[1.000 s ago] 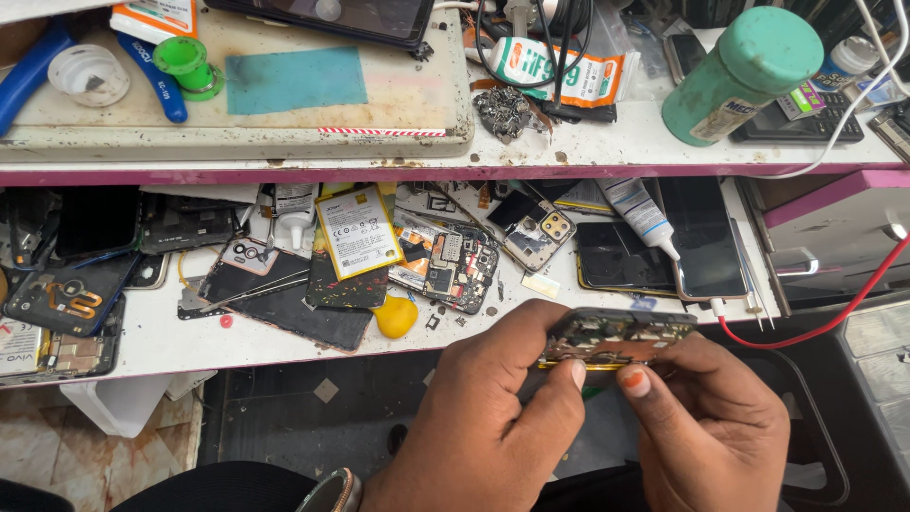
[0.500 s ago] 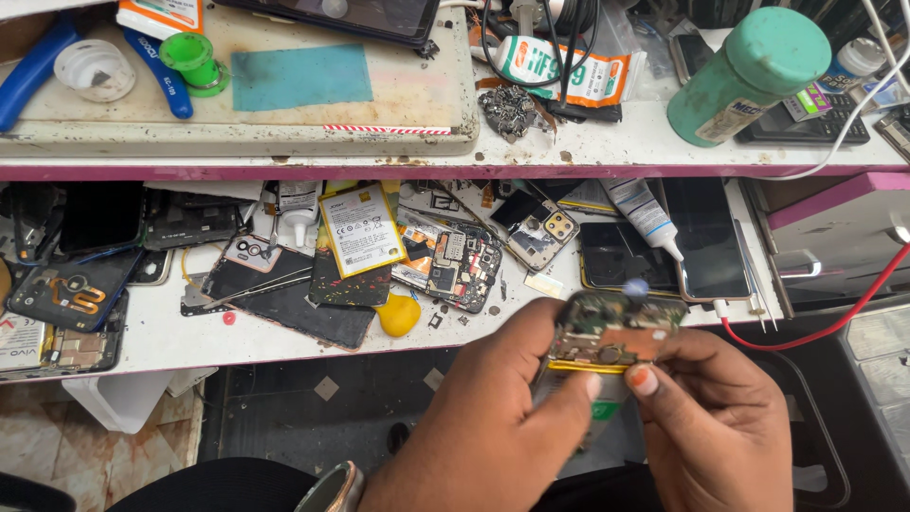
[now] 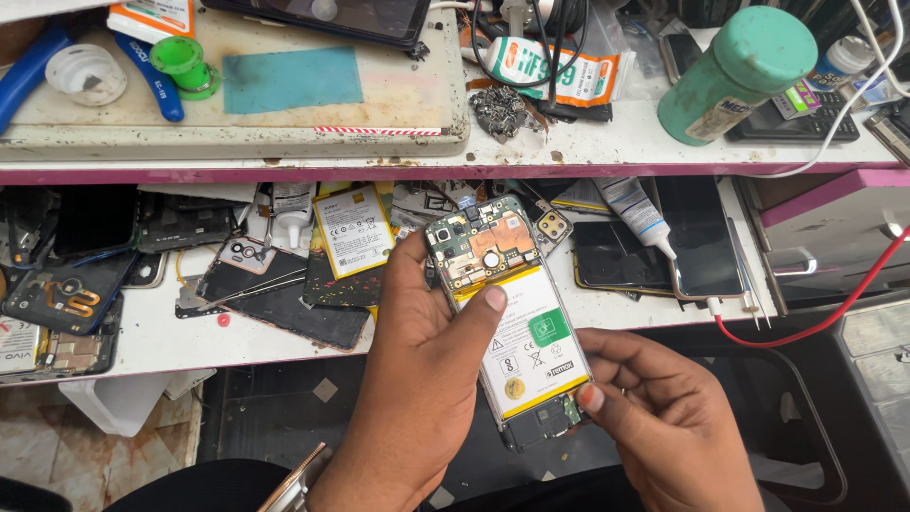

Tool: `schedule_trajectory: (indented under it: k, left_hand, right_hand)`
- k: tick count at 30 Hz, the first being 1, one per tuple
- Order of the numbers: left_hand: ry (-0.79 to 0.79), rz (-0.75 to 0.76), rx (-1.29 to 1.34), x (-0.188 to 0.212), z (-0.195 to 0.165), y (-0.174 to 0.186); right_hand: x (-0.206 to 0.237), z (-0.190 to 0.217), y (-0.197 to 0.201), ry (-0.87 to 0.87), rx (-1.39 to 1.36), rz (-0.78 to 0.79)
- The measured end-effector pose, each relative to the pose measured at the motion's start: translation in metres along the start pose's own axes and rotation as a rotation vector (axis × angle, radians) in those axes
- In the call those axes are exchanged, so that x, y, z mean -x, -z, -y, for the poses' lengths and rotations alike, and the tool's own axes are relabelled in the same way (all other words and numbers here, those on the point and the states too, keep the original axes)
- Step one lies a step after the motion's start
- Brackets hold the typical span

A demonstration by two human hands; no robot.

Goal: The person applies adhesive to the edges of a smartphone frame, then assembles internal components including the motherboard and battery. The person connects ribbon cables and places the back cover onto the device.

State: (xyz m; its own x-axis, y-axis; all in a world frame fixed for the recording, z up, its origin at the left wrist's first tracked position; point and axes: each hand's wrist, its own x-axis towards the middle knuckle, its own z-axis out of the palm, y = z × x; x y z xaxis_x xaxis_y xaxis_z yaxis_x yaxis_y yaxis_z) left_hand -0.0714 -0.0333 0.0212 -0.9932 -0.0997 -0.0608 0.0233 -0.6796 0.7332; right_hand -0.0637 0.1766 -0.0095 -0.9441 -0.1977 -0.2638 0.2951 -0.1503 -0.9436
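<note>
From the head camera I look down on an opened phone [image 3: 507,318] with its back cover off, held face down over the front edge of a cluttered white shelf [image 3: 142,346]. I take this phone as my landmark.

My left hand [image 3: 417,379] wraps the phone's left edge. Its fingers are curled closed around the body, and the thumb [image 3: 479,318] presses on the left side of the white battery [image 3: 531,346] that fills the phone's middle. My right hand [image 3: 664,427] comes in from the lower right. Its fingers are closed lightly on the phone's lower right corner, one fingertip [image 3: 590,396] touching the edge just beside the small bottom board. Both hands grip the phone together.

At the phone's top end I see the bare circuit board [image 3: 479,242], with copper shields and a round silver part.

Left of the phone, on the shelf, lies a loose battery [image 3: 354,230] with a yellow border, and beyond it a dark phone back panel [image 3: 284,303] and other stripped phone parts. Right of the phone lies a dark phone screen [image 3: 701,237], and a white glue tube [image 3: 637,210] rests with its tip near it. A red cable [image 3: 815,318] curves away further right.

Above the phone, on the upper shelf, stands a green bottle [image 3: 735,71] to the right. Up to the left lies a pale work tray [image 3: 398,95] with a teal patch, with blue-handled pliers [image 3: 152,71] on it.
</note>
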Motion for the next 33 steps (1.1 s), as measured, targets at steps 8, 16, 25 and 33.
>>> schedule_trajectory:
  k: [8, 16, 25, 33]
  left_hand:
    - [0.033, 0.01, -0.098, 0.002, -0.008, -0.008]
    - [-0.034, 0.074, -0.155, 0.004, -0.005, -0.007]
    - [0.008, -0.018, -0.197, 0.003, -0.008, -0.01]
    - [-0.064, 0.029, -0.161, 0.007, -0.008, -0.014]
  right_hand:
    - [0.0, -0.006, 0.0, -0.018, -0.082, -0.027]
    - [-0.002, -0.014, 0.006, -0.047, -0.056, -0.078]
    - [-0.002, -0.006, -0.001, -0.065, -0.057, -0.06]
    - [-0.003, -0.012, -0.003, 0.031, -0.074, 0.01]
